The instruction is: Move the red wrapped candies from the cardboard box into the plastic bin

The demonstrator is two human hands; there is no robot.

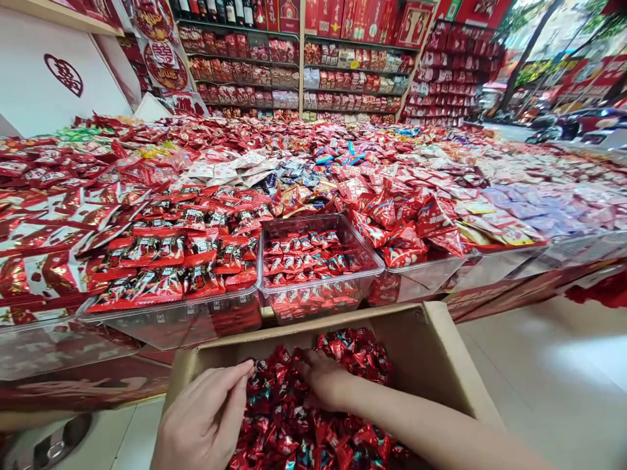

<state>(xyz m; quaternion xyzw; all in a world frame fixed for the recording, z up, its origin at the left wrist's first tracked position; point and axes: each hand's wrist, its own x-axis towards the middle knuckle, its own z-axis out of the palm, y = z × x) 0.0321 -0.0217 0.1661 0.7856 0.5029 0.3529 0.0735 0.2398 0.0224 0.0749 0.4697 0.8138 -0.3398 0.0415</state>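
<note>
Wrapped candies [279, 418] in shiny red foil with teal and dark patches fill a cardboard box [470, 372] in front of me. My right hand [323, 378] reaches in from the right, its fingers curled around candies in the heap and partly hidden by them. At the box's left side is my left hand [206, 405], fingers together and thumb against the index finger. Its fingertips meet the edge of the candies; what they pinch cannot be made out. Just beyond the box stands a clear plastic bin [321, 285] partly filled with small red-wrapped candies [308, 254].
Left of that bin, another clear bin [196, 320] is heaped with red and black packets [161, 251]. Larger red pouches [406, 222] lie to the right. A wide candy display stretches back to shelves [301, 59] with packets and bottles. Tiled floor [539, 365] shows at right.
</note>
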